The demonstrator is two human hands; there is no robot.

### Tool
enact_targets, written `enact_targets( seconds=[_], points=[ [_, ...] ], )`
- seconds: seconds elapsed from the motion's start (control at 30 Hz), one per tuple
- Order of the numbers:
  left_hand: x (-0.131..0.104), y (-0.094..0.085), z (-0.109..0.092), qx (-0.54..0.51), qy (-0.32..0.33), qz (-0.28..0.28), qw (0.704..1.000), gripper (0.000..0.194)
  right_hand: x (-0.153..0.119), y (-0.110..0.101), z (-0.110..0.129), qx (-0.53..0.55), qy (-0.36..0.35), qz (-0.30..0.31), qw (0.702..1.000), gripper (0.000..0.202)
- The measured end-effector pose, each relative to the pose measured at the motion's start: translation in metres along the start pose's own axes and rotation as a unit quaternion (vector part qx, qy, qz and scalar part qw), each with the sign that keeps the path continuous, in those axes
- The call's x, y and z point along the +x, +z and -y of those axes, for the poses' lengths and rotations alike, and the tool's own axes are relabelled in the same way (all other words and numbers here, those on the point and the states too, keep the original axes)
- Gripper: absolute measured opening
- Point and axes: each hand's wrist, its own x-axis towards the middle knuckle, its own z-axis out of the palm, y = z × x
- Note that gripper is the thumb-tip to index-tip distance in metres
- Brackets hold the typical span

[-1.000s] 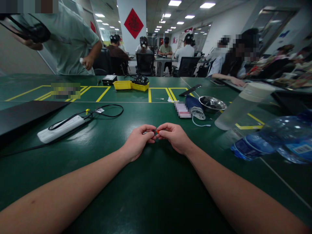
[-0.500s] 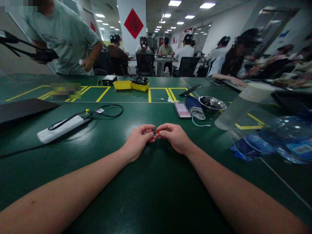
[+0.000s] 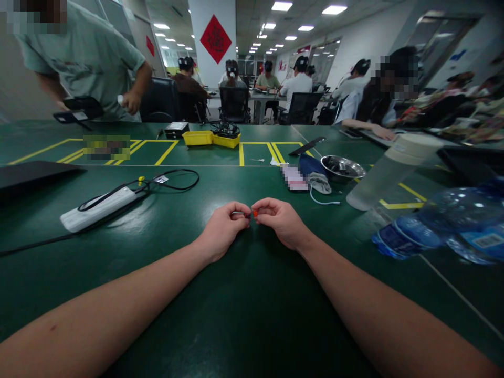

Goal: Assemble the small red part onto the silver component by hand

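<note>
Both hands meet in the middle of the view, just above the green table [image 3: 236, 325]. My left hand [image 3: 224, 228] is closed, pinching a small dark red piece [image 3: 248, 216] between thumb and fingers. Facing it, my right hand [image 3: 281, 220] pinches a small orange piece [image 3: 255, 213]. A narrow gap separates the two pieces. Both are too small for me to tell their kind, and the fingers cover part of each.
To the left lies a white power strip [image 3: 98, 207] with a black cable. Yellow trays [image 3: 198, 138] stand farther back. On the right are a metal bowl [image 3: 342, 167], a frosted bottle [image 3: 388, 173] and blue-labelled water bottles [image 3: 413, 236]. A person [image 3: 90, 73] stands across the table.
The small pieces in my hands have come slightly apart, showing more of the orange one. Across the table, the standing person has shifted left and lowered the black device.
</note>
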Motion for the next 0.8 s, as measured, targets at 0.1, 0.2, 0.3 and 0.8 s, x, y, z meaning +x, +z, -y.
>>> enact_targets(
  seconds=[0.1, 0.2, 0.3, 0.8],
  points=[
    [0.0001, -0.0001, 0.0005, 0.007, 0.001, -0.003, 1.0, 0.023, -0.0001, -0.0002, -0.0003, -0.004, -0.006, 0.006, 1.0, 0.026],
    [0.0001, 0.0001, 0.0012, 0.012, 0.005, -0.007, 1.0, 0.023, 0.0, -0.0006, -0.0007, -0.004, -0.01, 0.01, 1.0, 0.026],
    [0.0, 0.0004, 0.0017, 0.007, 0.004, -0.01, 1.0, 0.023, 0.0001, -0.0008, -0.0009, -0.004, -0.008, 0.003, 1.0, 0.026],
    [0.0, 0.0014, -0.0048, -0.043, 0.017, -0.03, 0.999, 0.02, 0.0016, 0.0005, -0.0022, -0.024, 0.007, -0.069, 0.997, 0.012]
  ],
)
